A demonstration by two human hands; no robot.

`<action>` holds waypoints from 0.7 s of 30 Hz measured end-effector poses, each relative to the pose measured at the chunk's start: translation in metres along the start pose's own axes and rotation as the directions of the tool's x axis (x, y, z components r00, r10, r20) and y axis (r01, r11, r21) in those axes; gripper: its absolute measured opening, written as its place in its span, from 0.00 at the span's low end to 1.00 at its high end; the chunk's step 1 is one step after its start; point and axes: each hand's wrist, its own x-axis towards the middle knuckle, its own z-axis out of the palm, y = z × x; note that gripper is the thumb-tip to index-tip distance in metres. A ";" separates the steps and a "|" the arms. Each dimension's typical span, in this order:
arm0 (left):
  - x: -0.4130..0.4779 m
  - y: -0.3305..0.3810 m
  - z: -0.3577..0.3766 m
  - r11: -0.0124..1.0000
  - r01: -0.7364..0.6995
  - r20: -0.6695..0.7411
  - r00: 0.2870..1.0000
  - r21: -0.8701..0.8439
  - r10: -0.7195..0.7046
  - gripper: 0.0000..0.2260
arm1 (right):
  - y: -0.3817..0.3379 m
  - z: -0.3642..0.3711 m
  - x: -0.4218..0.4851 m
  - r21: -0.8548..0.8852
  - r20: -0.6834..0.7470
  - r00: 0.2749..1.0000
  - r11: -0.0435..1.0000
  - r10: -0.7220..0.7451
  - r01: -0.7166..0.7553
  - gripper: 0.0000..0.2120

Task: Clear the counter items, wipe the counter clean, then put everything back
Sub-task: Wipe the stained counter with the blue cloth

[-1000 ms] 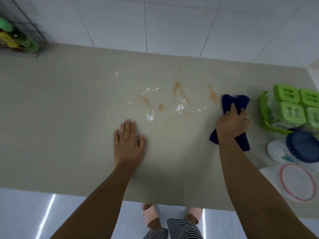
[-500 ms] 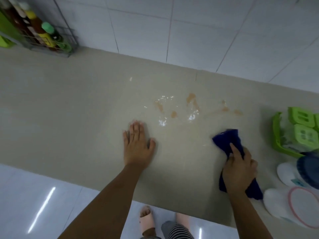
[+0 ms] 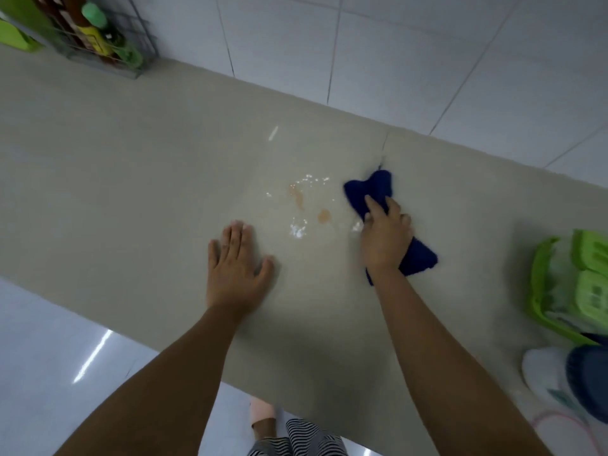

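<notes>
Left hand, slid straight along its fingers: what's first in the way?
Mostly bare counter. The left hand lies flat, fingers toward the tiled wall. Its thumb side would probably graze the white specks at the left fringe of the spill first; the wall comes after. Depth is hard to judge.

Beige counter runs along a tiled wall. Mid-counter: brown stains and white specks, with one white streak farther back. A blue cloth lies just right of the stains, gripped by the right hand. The left hand lies flat nearer the front. Back left: wire rack holding bottles. Right edge: green-lidded container set, white jar with dark blue lid, both blurred.
</notes>
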 end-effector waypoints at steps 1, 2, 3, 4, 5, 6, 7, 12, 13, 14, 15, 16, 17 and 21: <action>0.000 0.001 0.000 1.000 0.029 0.001 1.000 0.000 -0.029 0.34 | -0.002 0.001 -0.024 -0.008 0.026 0.995 0.996 -0.093 0.093 0.18; 0.000 0.001 -0.001 0.998 0.059 -0.002 0.998 0.002 -0.059 0.34 | 0.002 -0.001 -0.048 -0.026 0.040 0.987 0.987 -0.157 0.159 0.19; 0.000 0.002 -0.001 0.996 0.087 -0.005 0.996 0.005 -0.087 0.34 | 0.012 -0.006 -0.068 -0.043 0.044 0.979 0.979 -0.198 0.199 0.19; 0.000 0.003 -0.002 0.994 0.110 -0.006 0.994 0.007 -0.110 0.34 | 0.026 -0.012 -0.082 -0.052 0.035 0.978 0.977 -0.206 0.207 0.19; 0.000 0.003 -0.002 0.991 0.132 -0.008 0.991 0.004 -0.132 0.34 | 0.045 -0.018 -0.089 -0.054 0.013 0.983 0.981 -0.185 0.186 0.19; 0.001 0.004 -0.003 0.989 0.151 -0.008 0.989 -0.001 -0.151 0.34 | 0.064 -0.024 -0.089 -0.057 -0.024 0.989 0.988 -0.146 0.144 0.19; 0.001 0.005 -0.004 0.986 0.165 -0.007 0.986 -0.006 -0.165 0.34 | 0.081 -0.030 -0.083 -0.065 -0.068 0.993 0.994 -0.093 0.088 0.18; 0.001 0.006 -0.005 0.983 0.180 -0.020 0.983 -0.027 -0.181 0.33 | 0.101 -0.036 0.009 -0.011 -0.207 0.952 0.972 0.226 -0.233 0.17; 0.002 0.005 -0.005 0.983 0.182 -0.027 0.983 -0.029 -0.182 0.33 | 0.092 -0.032 0.030 0.016 -0.213 0.931 0.954 0.297 -0.300 0.17; 0.002 0.005 -0.004 0.983 0.179 -0.032 0.983 -0.027 -0.180 0.34 | 0.082 -0.027 0.048 0.033 -0.212 0.910 0.933 0.357 -0.359 0.17; 0.002 0.004 -0.004 0.984 0.178 -0.035 0.983 -0.022 -0.178 0.34 | 0.070 -0.021 0.064 0.038 -0.197 0.900 0.920 0.389 -0.390 0.17; 0.002 0.004 -0.003 0.984 0.177 -0.037 0.983 -0.017 -0.177 0.34 | 0.056 -0.013 0.075 0.034 -0.174 0.905 0.921 0.387 -0.388 0.18; 0.003 0.003 -0.002 0.985 0.175 -0.039 0.984 -0.016 -0.175 0.35 | 0.041 -0.004 0.085 0.027 -0.147 0.923 0.934 0.355 -0.355 0.18; 0.004 0.002 -0.002 0.985 0.173 -0.035 0.984 -0.006 -0.173 0.35 | -0.025 0.026 0.091 0.015 0.001 0.999 0.999 0.034 -0.034 0.18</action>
